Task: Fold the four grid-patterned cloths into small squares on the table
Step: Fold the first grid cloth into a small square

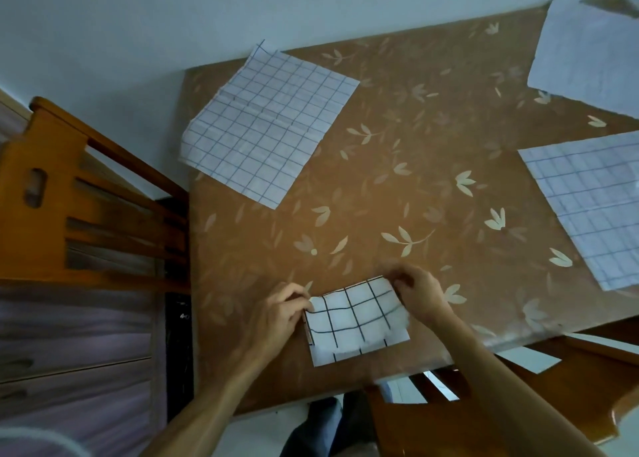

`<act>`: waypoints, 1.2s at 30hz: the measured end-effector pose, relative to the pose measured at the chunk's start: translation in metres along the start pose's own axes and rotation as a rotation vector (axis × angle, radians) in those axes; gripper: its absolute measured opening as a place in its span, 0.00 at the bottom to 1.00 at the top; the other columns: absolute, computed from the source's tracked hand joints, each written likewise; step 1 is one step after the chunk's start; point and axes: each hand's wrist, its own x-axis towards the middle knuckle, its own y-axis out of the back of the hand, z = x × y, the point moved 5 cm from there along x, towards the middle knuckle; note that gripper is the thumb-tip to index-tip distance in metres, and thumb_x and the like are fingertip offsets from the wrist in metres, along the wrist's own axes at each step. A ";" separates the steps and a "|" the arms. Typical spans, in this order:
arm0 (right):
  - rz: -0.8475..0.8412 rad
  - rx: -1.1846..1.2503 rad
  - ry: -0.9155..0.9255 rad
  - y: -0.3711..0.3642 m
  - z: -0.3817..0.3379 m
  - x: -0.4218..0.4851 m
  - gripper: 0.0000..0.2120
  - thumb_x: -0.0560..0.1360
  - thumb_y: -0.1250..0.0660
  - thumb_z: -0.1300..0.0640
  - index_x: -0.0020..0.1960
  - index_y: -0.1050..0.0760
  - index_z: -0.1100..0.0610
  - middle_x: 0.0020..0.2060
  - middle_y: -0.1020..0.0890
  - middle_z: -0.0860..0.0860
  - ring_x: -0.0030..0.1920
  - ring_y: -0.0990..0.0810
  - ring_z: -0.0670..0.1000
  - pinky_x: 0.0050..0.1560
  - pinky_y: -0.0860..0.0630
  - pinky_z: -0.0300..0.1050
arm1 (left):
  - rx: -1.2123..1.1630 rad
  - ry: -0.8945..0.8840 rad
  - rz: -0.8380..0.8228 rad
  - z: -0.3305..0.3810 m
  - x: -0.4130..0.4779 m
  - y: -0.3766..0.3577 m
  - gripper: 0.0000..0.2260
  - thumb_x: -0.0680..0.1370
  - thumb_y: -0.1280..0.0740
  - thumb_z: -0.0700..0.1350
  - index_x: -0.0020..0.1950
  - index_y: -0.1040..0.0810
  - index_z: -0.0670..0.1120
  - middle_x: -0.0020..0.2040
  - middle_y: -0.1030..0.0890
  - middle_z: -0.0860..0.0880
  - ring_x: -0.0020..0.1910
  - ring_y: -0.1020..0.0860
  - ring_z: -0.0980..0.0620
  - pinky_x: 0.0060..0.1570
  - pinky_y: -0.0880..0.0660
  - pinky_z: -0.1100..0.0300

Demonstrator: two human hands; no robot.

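Both hands, left hand (276,309) and right hand (420,292), fingers pinched on far corners of half-folded cloth (358,321) at near tabletop (397,166) edge; align corners squarely, then crease.

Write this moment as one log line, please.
step: folding first white black-grid cloth | left hand: pinching left corner | right hand: pinching right corner | unfolded cloths: three
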 end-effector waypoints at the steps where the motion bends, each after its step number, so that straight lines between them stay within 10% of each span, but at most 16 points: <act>1: -0.002 -0.029 0.009 0.000 0.002 0.000 0.17 0.74 0.40 0.70 0.51 0.18 0.53 0.44 0.17 0.45 0.47 0.20 0.49 0.49 0.27 0.42 | 0.026 -0.016 -0.019 0.000 -0.001 -0.002 0.10 0.72 0.25 0.32 0.42 0.16 0.48 0.51 0.20 0.54 0.51 0.22 0.54 0.46 0.23 0.62; 9: 0.237 -0.275 0.394 -0.007 -0.017 -0.038 0.17 0.77 0.38 0.69 0.62 0.22 0.56 0.58 0.20 0.54 0.54 0.22 0.55 0.54 0.22 0.55 | 0.157 -0.134 -0.125 -0.003 -0.014 -0.015 0.16 0.68 0.26 0.28 0.49 0.14 0.45 0.59 0.18 0.47 0.59 0.22 0.47 0.45 0.18 0.53; 13: -0.070 -0.454 0.541 -0.055 -0.040 -0.055 0.30 0.76 0.37 0.65 0.77 0.37 0.55 0.80 0.43 0.53 0.79 0.43 0.55 0.76 0.43 0.54 | 0.230 -0.181 -0.087 0.002 -0.024 -0.020 0.17 0.75 0.36 0.33 0.61 0.18 0.44 0.67 0.22 0.45 0.65 0.25 0.46 0.60 0.23 0.52; 17: -0.137 -0.644 0.595 -0.104 -0.029 -0.058 0.28 0.80 0.47 0.52 0.78 0.42 0.59 0.79 0.43 0.56 0.79 0.44 0.56 0.76 0.49 0.54 | 0.371 -0.094 -0.212 0.003 -0.032 -0.048 0.24 0.83 0.43 0.48 0.79 0.38 0.44 0.79 0.38 0.45 0.78 0.39 0.47 0.73 0.33 0.48; 28: -0.122 -0.705 0.485 -0.069 0.019 -0.037 0.31 0.83 0.57 0.40 0.81 0.54 0.55 0.81 0.55 0.50 0.80 0.56 0.50 0.77 0.59 0.50 | 0.461 0.020 -0.349 -0.007 -0.043 -0.066 0.29 0.85 0.51 0.58 0.82 0.54 0.48 0.83 0.55 0.49 0.81 0.53 0.48 0.75 0.49 0.42; 36: 0.097 -0.666 0.628 -0.064 -0.031 -0.023 0.21 0.74 0.28 0.57 0.67 0.24 0.55 0.63 0.20 0.51 0.66 0.23 0.54 0.69 0.31 0.53 | 0.461 0.030 -0.396 -0.001 -0.041 -0.062 0.29 0.84 0.50 0.58 0.82 0.52 0.47 0.83 0.53 0.46 0.81 0.51 0.46 0.75 0.40 0.40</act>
